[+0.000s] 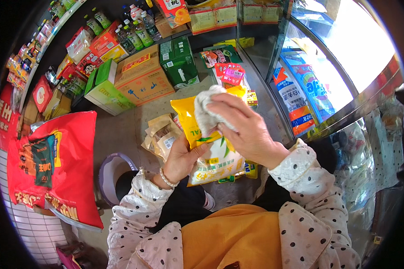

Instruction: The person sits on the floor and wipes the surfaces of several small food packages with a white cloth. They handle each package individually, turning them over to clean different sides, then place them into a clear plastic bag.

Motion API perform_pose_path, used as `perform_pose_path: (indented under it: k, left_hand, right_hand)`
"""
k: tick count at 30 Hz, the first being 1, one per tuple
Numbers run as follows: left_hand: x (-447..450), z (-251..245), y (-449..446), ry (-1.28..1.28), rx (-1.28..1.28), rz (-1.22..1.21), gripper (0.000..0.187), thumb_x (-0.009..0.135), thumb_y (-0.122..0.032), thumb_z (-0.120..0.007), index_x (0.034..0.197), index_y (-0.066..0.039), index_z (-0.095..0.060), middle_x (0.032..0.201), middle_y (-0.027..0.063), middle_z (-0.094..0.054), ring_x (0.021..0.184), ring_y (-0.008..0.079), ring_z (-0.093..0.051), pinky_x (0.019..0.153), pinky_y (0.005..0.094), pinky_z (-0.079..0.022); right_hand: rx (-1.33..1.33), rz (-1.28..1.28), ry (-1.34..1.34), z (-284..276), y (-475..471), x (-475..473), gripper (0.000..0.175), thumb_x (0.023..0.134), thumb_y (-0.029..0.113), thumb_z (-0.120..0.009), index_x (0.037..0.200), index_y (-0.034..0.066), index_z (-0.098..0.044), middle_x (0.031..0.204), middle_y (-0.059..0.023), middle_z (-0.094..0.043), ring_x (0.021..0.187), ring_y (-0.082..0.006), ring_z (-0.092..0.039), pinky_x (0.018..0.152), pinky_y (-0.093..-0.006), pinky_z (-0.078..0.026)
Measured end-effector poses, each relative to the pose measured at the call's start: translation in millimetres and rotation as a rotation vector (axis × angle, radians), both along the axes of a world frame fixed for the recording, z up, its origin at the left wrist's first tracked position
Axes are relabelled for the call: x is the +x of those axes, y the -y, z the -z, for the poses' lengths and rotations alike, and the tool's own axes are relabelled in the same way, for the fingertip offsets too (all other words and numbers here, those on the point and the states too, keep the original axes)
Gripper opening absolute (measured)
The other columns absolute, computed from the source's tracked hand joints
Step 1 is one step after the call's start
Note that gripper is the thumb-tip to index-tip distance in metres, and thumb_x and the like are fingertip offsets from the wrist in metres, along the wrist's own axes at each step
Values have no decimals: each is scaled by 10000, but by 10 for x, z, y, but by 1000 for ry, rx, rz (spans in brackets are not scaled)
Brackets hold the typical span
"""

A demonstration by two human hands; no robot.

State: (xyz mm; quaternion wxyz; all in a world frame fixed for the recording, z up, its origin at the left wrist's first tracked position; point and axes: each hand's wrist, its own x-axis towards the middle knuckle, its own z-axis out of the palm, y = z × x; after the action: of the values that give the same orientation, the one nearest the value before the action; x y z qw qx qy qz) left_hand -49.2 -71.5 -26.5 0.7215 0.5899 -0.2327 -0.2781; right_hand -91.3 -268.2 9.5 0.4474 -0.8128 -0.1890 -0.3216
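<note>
A yellow and white plastic food bag (219, 159) is gripped along its left edge by my left hand (180, 159), which wears a beaded bracelet. My right hand (244, 127) holds a crumpled whitish cloth (205, 111) against the upper part of this bag. Beyond my left hand, brown paper-like packets with clear windows (165, 134) lie on the floor. Past my right hand are a red and pink food packet (230, 74) and a dark green packet (222, 56). Small yellow and green packets (250, 169) show partly from under the held bag.
A large red bag (67, 168) stands at the left, beside a purple-rimmed bucket (104, 181). Cardboard boxes (144, 80), a green carton (180, 64) and bottles (141, 33) line the far side. A glass-fronted case (276, 40) with detergent bags (294, 104) is at the right.
</note>
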Motion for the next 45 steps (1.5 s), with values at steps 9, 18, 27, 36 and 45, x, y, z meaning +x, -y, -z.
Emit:
perform_pose_path:
  k: [9, 18, 27, 36, 45]
  left_hand:
    - [21, -9, 8, -198, -25, -52, 390, 846, 13, -597, 1221, 18, -487, 1156, 72, -597, 1028, 158, -573, 900, 288, -453]
    - [143, -100, 148, -311, -89, -220, 312, 880, -7, -542, 1185, 4, -478, 1104, 84, -609, 963, 184, -607, 834, 308, -495]
    - [363, -50, 13, -389, -167, -306, 278, 889, -26, -543, 1163, -13, -497, 1052, 75, -608, 916, 177, -598, 802, 324, -499]
    - [459, -195, -169, -325, -218, -368, 301, 902, -29, -526, 1199, -8, -483, 1149, 103, -591, 1009, 218, -602, 882, 360, -496]
    - [455, -179, -278, -266, -196, -385, 335, 905, -72, -526, 1220, 22, -461, 1149, 134, -595, 994, 242, -620, 864, 369, -510]
  right_hand:
    - [155, 329, -316, 518, 584, 234, 402, 735, -47, -608, 1127, 42, -583, 1053, -149, -567, 954, -275, -607, 814, -338, -502]
    - [89, -15, -54, 297, -115, -137, 434, 687, -57, -600, 1107, 53, -588, 1096, -126, -586, 1019, -289, -591, 869, -352, -481]
    - [-375, -410, 246, 533, -346, -458, 326, 704, 88, -634, 1029, 85, -621, 1081, -81, -559, 858, -220, -584, 754, -311, -508]
    - [-207, -92, 51, 564, 76, -363, 336, 627, -53, -605, 937, 70, -645, 992, -73, -606, 831, -264, -619, 722, -339, -518]
    - [472, 16, -716, 745, 391, -153, 332, 662, -78, -574, 980, 3, -626, 915, -108, -631, 814, -189, -637, 717, -307, -512]
